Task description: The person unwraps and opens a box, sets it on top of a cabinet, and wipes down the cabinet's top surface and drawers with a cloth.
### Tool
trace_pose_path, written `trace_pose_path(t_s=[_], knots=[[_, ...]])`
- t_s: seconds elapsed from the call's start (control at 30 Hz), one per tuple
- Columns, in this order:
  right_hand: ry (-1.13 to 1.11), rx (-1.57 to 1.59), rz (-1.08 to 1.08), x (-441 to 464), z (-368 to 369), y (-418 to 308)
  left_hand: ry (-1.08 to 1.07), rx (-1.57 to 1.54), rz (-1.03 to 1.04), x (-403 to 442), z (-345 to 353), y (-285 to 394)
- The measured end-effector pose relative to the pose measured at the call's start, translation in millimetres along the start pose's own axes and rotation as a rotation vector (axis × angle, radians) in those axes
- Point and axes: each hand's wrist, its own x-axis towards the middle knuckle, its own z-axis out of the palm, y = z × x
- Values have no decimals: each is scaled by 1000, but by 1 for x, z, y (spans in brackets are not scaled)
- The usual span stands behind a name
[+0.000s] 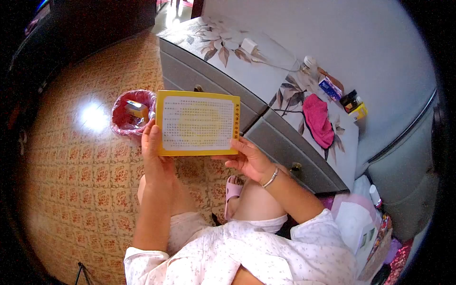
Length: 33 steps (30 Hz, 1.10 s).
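Print (197, 135), unreadably small, covers the yellow box (198, 122) clamped in the grip of left hand (154, 147) and right hand (251, 159).

Left hand (156, 147) up in a hold, thumb side up, fingers partly hidden; left wrist (162, 176) fairly straight, left forearm (154, 209) running nearly upright from the bottom of view. Right hand (248, 159) in a partly curled hold, thumb forward, fingers pointing toward the left hand's side, hands apart and roughly level; right wrist (270, 175) leads into right forearm (299, 194), slanting in from lower right. Both elbows bent, forearms bare, thighs apart below, one foot (234, 181) showing between the forearms, toes forward.
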Motion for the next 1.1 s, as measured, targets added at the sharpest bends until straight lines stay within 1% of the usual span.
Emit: trace_pose_path(t_s=[0.03, 0.13, 0.2, 0.23, 0.27, 0.3, 0.33, 0.37, 0.4, 0.43, 0.5, 0.53, 0.6, 0.67, 0.77, 0.83, 1.03, 1.1], knots=[[0, 5, 2, 0, 2, 0, 43, -37, -26, 2, -1, 0], [-15, 72, -6, 0, 5, 2, 58, 3, -70, 6, -12, -10], [46, -11, -253, 0, 5, 9, 61, 37, -97, 5, -9, -11], [44, -8, -254, 0, 5, 10, 55, 5, -127, 0, 3, -9], [46, -229, -432, 0, 4, 10, 49, -28, -156, -3, 9, -7], [49, -452, -608, 0, 4, 10, -23, -150, -191, -3, 7, -8], [47, -447, -605, -2, 2, 9, -105, -251, -179, -4, 7, -8], [50, -761, -777, -5, -1, 6, -186, -351, -166, -5, 8, -7], [51, -1076, -941, -8, -4, 3, -150, -451, -203, 0, 4, -8], [50, -1394, -1098, -10, -5, 3, -140, -446, -200, 1, 1, -9], [15, -1378, -1096, -15, -1, 7, -182, -468, -171, -3, 0, -10], [4, -1391, -1120, -17, 0, 7, -214, -394, -164, -7, 5, -5], [-11, -1402, -1146, -18, 1, 7, -178, -386, -197, -5, 1, -8], [92, -1425, -1133, -20, 2, 7, -143, -381, -234, -5, 1, -10], [84, -1375, -1069, -17, 1, 7, -149, -360, -198, -4, 6, -8], [81, -1406, -1056, -18, 4, 5, -190, -428, -217, 0, 3, -10], [90, -1430, -994, -18, 5, 6, -84, -333, -217, -2, 11, -9], [79, -1412, -995, -17, 4, 7, -110, -336, -218, 2, 5, -12]])
